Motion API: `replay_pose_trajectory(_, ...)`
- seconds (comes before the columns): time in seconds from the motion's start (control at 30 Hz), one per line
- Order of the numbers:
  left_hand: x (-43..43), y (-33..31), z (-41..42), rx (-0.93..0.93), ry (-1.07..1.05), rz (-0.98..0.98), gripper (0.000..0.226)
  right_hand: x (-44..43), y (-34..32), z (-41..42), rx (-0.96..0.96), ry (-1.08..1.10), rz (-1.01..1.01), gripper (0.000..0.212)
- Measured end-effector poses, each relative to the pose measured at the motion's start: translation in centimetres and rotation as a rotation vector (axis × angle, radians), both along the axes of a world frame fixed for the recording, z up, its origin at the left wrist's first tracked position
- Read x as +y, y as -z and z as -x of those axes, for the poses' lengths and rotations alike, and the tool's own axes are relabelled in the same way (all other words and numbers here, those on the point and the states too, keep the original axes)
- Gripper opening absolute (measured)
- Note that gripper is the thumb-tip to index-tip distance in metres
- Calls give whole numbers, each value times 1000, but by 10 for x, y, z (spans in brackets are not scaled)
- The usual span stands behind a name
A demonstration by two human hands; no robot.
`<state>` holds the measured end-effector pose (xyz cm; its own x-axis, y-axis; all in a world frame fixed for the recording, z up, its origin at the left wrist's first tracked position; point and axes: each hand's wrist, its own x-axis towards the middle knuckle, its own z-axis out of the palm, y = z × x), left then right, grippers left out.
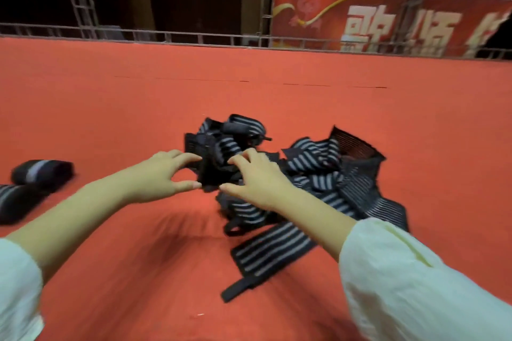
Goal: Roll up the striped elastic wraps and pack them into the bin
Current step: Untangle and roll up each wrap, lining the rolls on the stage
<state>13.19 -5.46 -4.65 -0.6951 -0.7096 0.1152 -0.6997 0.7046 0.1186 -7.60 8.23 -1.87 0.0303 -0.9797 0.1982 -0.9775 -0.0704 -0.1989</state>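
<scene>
A tangled heap of black wraps with grey stripes point(313, 163) lies on the red carpet point(110, 97), right of centre. One loose wrap point(271, 252) trails toward me, ending in a black strap. My left hand point(163, 171) and my right hand point(255, 177) both reach to the heap's near left edge. Between them sits a black end of a wrap point(212, 174), with thumb and fingertips of each hand pinching it from either side. Two rolled wraps lie at the far left: one point(41, 171) upright in view, another point(16, 202) cut by the frame edge. No bin is visible.
A metal railing point(194, 37) runs along the far edge of the carpet. Behind it hangs a red banner point(388, 22) with large pale characters, and metal truss frames stand in the dark. A black mesh piece point(352, 141) lies at the heap's back right.
</scene>
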Motion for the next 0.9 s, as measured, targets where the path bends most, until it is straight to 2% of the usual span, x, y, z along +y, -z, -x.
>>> replay_pose_trajectory(0.07,37,-18,50,23,53,-88,67,23,-2,46,3,84,-8,61)
replay_pose_trajectory(0.17,78,-27,111,4,132,-94,63,58,2,108,-3,206,-20,59)
replay_pose_trajectory(0.3,91,-8,174,11,210,-147,64,92,14,174,-23,329,-52,62)
replay_pose_trajectory(0.5,114,11,263,167,244,-184,64,108,36,225,-184,438,-66,70)
replay_pose_trajectory(0.63,120,20,304,333,199,-283,51,107,51,235,-403,373,-47,59)
replay_pose_trajectory(0.8,122,25,316,459,203,-338,8,103,54,241,-536,359,146,39)
replay_pose_trajectory(0.9,122,25,309,530,249,-397,9,99,47,240,-600,339,226,24)
